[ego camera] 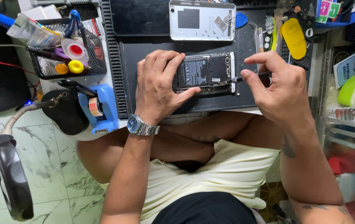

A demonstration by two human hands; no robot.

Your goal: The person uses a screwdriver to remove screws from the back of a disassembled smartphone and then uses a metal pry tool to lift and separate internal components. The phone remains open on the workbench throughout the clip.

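Lying on the black ribbed rubber mat (144, 54) of the worktop, the opened black smartphone (204, 72) is the centre. The left hand (159, 87) presses down its left end so it cannot slide. The right hand (283, 89) pinches a thin black screwdriver (250, 77), tip at the phone's right edge. Left of the phone, a black wire basket (99, 62) holds coloured bottles and pens.

The opened smartphone (205, 72) lay flat on the black mat (152, 54), battery exposed; a small screwdriver (250, 77) touched its right edge.
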